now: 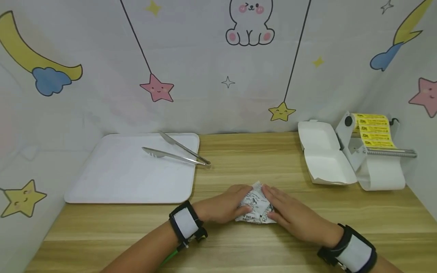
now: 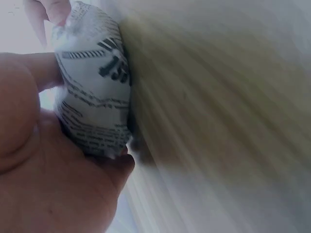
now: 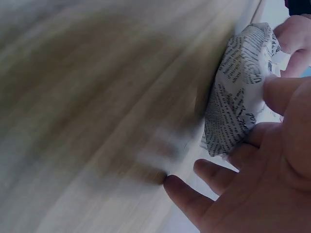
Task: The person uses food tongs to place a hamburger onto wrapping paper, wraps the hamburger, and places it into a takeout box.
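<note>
A small packet wrapped in white paper with black newsprint-style lettering (image 1: 257,206) sits low over the wooden table, near its front middle. From the left, my left hand (image 1: 222,204) holds it, thumb on the near part and fingers round the far side. My right hand (image 1: 297,214) holds the opposite side, its thumb at the near right corner and its fingers along the far edge. In the left wrist view the packet (image 2: 95,87) looks plump and creased between thumb and fingers. The right wrist view shows the paper's folded end (image 3: 238,92) against my right thumb. What the paper wraps is hidden.
On the left lies a white tray (image 1: 119,174), with metal tongs (image 1: 177,153) spread across its right edge. At the back right stand an open white clamshell box (image 1: 327,163) and a dispenser with a roll of yellow labels (image 1: 375,131). A printed curtain (image 1: 211,110) hangs behind the table.
</note>
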`<state>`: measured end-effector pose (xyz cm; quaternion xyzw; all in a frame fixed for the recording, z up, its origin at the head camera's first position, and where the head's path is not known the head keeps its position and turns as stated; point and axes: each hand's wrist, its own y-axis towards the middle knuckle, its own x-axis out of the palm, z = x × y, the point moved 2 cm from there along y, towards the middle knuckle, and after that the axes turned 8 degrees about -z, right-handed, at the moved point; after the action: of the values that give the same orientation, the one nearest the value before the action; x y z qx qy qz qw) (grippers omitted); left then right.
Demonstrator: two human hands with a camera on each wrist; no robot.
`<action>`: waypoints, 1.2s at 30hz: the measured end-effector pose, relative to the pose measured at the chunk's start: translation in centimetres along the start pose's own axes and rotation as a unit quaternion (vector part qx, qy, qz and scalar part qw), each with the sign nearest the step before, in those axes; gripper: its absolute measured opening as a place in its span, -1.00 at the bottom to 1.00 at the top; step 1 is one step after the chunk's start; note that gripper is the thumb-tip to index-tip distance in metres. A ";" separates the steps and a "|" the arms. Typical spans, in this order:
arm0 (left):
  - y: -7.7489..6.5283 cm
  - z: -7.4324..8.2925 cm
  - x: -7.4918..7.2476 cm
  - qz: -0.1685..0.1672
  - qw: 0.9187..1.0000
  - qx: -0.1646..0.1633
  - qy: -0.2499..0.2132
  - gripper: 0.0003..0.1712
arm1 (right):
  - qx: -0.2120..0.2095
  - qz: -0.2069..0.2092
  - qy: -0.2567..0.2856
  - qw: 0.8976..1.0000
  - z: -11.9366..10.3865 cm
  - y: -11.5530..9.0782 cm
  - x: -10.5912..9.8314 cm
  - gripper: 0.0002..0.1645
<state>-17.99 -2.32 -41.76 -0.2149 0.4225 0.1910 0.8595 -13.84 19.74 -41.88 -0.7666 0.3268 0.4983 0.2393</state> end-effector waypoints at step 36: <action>-0.3 0.2 0.0 -0.013 0.999 -0.017 0.030 -0.08 | 0.223 0.267 0.138 0.927 6.6 -5.9 -10.0 -0.61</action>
<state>-17.67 -2.46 -41.57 -0.2405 0.4416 0.1804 0.8454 -16.35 30.93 -35.00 -0.6387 0.6521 0.3474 0.2146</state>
